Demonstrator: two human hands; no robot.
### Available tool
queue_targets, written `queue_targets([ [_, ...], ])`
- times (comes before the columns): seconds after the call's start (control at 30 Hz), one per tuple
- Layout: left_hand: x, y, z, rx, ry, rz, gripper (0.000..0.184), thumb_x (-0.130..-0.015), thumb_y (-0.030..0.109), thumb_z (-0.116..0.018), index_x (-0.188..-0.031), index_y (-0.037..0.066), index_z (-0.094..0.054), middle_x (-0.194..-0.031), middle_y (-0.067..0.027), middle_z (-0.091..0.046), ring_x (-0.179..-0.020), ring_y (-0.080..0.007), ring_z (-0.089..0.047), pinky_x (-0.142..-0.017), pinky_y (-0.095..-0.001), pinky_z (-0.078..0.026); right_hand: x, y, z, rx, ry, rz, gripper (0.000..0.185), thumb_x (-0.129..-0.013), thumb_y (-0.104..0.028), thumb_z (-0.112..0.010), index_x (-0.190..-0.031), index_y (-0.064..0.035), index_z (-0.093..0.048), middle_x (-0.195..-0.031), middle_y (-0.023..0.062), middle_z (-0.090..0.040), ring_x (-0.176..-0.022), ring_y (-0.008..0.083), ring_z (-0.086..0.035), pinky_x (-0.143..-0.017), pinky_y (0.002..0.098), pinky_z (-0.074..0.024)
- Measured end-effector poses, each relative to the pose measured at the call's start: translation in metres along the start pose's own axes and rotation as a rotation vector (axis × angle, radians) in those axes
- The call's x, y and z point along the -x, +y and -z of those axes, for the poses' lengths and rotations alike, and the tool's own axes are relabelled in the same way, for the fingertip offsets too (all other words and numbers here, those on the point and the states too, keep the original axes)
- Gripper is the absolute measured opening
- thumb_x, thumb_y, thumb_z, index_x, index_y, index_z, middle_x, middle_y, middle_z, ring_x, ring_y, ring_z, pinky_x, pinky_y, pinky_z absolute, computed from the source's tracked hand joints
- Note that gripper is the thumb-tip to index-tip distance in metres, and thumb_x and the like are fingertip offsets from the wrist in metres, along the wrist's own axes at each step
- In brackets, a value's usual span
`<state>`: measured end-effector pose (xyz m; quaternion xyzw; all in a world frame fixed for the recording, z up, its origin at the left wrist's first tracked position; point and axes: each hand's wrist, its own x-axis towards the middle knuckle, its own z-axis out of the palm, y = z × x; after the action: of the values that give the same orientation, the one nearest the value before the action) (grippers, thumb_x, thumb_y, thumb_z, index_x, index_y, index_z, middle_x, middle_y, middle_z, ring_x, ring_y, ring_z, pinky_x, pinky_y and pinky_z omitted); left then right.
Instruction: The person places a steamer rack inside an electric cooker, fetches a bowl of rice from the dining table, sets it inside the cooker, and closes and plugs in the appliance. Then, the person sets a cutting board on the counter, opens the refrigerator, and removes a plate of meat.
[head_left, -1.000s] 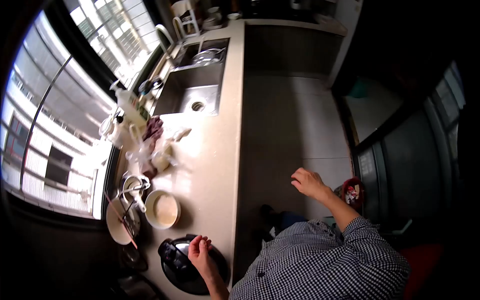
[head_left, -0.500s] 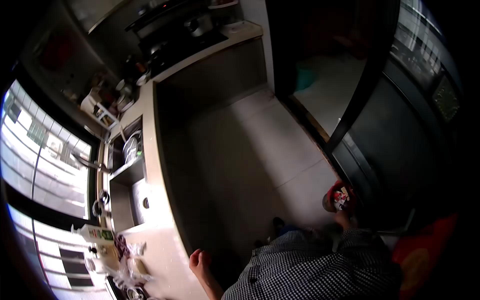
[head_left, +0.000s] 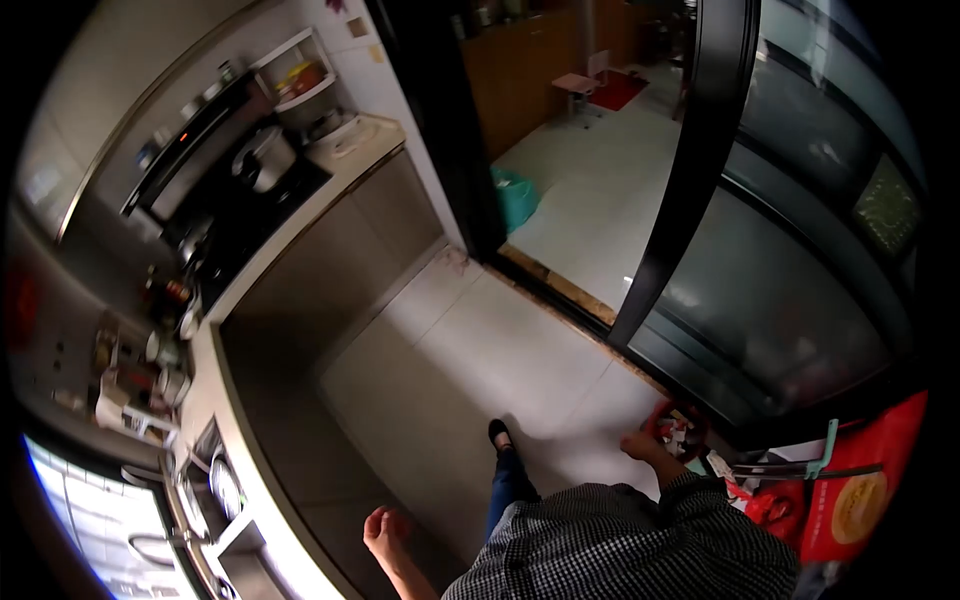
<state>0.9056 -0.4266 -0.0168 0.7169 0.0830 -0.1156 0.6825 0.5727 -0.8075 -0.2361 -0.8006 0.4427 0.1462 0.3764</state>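
Hanging half-curled, the left hand (head_left: 387, 530) looks empty; right hand's (head_left: 640, 446) grip, near bin (head_left: 701, 430), unclear.

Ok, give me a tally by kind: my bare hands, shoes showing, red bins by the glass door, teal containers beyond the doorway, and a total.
Hands: 2, the left hand and right hand
Shoes: 1, a black shoe
Red bins: 1, the red bin
Teal containers: 1, the teal container
Total: 5
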Motion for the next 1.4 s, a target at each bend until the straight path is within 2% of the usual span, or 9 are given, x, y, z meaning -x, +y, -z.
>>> queue_targets([
  [0.07,-0.049,0.011,-0.025,0.033,-0.032,-0.026,0.011,-0.083,0.007,-0.056,-0.092,0.003,-0.057,-0.075,-0.0043,-0.060,-0.058,-0.0125,-0.057,-0.047,-0.0229,-0.047,-0.043,0.032,-0.015,0.138,0.076,0.087,0.024,-0.074,-0.022,-0.053,-0.084,-0.0045,-0.065,-0.083,0.0174,-0.062,-0.078,0.0327,-0.060,-0.072,0.0403,-0.0473],
  [0.1,-0.074,0.019,-0.040,0.018,-0.030,-0.019,0.011,-0.082,0.007,-0.056,-0.092,0.003,-0.057,-0.075,-0.0044,-0.060,-0.058,-0.0128,-0.057,-0.047,-0.0227,-0.046,-0.044,0.024,-0.002,0.032,0.105,-0.075,0.028,-0.074,-0.026,-0.053,-0.085,-0.0042,-0.066,-0.091,0.0183,-0.062,-0.087,0.0339,-0.059,-0.080,0.0430,-0.0460],
  [0.2,-0.153,0.045,-0.097,-0.039,-0.069,0.003,0.012,-0.082,0.008,-0.055,-0.093,0.002,-0.057,-0.075,-0.0052,-0.060,-0.058,-0.0134,-0.057,-0.047,-0.0221,-0.046,-0.065,0.018,0.019,0.143,0.138,-0.229,0.027,-0.074,-0.026,-0.053,-0.085,-0.0046,-0.066,-0.092,0.0170,-0.063,-0.087,0.0338,-0.059,-0.079,0.0426,-0.0463],
  [0.23,-0.179,0.052,-0.118,-0.060,-0.103,0.008,0.013,-0.082,0.008,-0.055,-0.093,0.002,-0.057,-0.075,-0.0057,-0.060,-0.058,-0.0135,-0.057,-0.047,-0.0219,-0.045,-0.094,0.056,-0.010,0.323,0.139,-0.094,0.026,-0.074,-0.025,-0.054,-0.084,-0.0038,-0.066,-0.092,0.0169,-0.063,-0.089,0.0332,-0.059,-0.080,0.0423,-0.0461],
  [0.43,-0.265,0.099,-0.307,-0.188,-0.540,0.016,0.017,-0.081,0.007,-0.054,-0.096,-0.002,-0.056,-0.079,-0.0095,-0.061,-0.062,-0.0135,-0.058,-0.049,-0.0218,-0.046,-0.099,-0.068,0.058,-0.228,0.370,-0.243,0.029,-0.077,-0.031,-0.054,-0.088,-0.0062,-0.064,-0.092,0.0146,-0.062,-0.088,0.0318,-0.058,-0.079,0.0413,-0.0455],
  [0.6,-0.278,0.127,-0.462,-0.255,-0.828,0.012,0.020,-0.082,0.006,-0.053,-0.099,-0.004,-0.055,-0.083,-0.0103,-0.061,-0.068,-0.0136,-0.059,-0.055,-0.0219,-0.047,-0.152,-0.074,0.072,-0.076,0.040,-0.385,0.029,-0.079,-0.029,-0.049,-0.088,-0.0058,-0.065,-0.095,0.0150,-0.062,-0.092,0.0327,-0.058,-0.081,0.0430,-0.0456],
  [0.7,-0.283,0.132,-0.536,-0.287,-0.859,0.014,0.022,-0.082,0.008,-0.054,-0.100,-0.003,-0.054,-0.085,-0.0108,-0.061,-0.067,-0.0148,-0.059,-0.055,-0.0229,-0.048,-0.209,-0.054,0.088,0.042,0.038,-0.255,0.031,-0.079,-0.029,-0.047,-0.084,-0.0035,-0.065,-0.091,0.0168,-0.063,-0.085,0.0340,-0.059,-0.076,0.0440,-0.0466],
  [1.03,-0.343,0.143,-0.763,-0.391,-0.930,0.041,0.018,-0.081,0.007,-0.056,-0.097,0.000,-0.056,-0.081,-0.0082,-0.061,-0.065,-0.0129,-0.059,-0.052,-0.0202,-0.047,-0.362,-0.121,0.326,-0.356,0.359,-0.416,0.031,-0.081,-0.029,-0.051,-0.101,-0.0079,-0.060,-0.095,0.0145,-0.062,-0.090,0.0320,-0.059,-0.077,0.0410,-0.0463],
  [1.4,-0.358,0.123,-1.063,-0.444,-1.242,0.066,0.018,-0.083,0.009,-0.057,-0.099,0.002,-0.055,-0.082,-0.0073,-0.062,-0.065,-0.0129,-0.060,-0.051,-0.0222,-0.048,-0.492,-0.053,0.474,-0.626,0.582,-0.449,0.032,-0.080,-0.029,-0.049,-0.099,-0.0053,-0.060,-0.095,0.0172,-0.062,-0.090,0.0331,-0.058,-0.079,0.0398,-0.0457],
])
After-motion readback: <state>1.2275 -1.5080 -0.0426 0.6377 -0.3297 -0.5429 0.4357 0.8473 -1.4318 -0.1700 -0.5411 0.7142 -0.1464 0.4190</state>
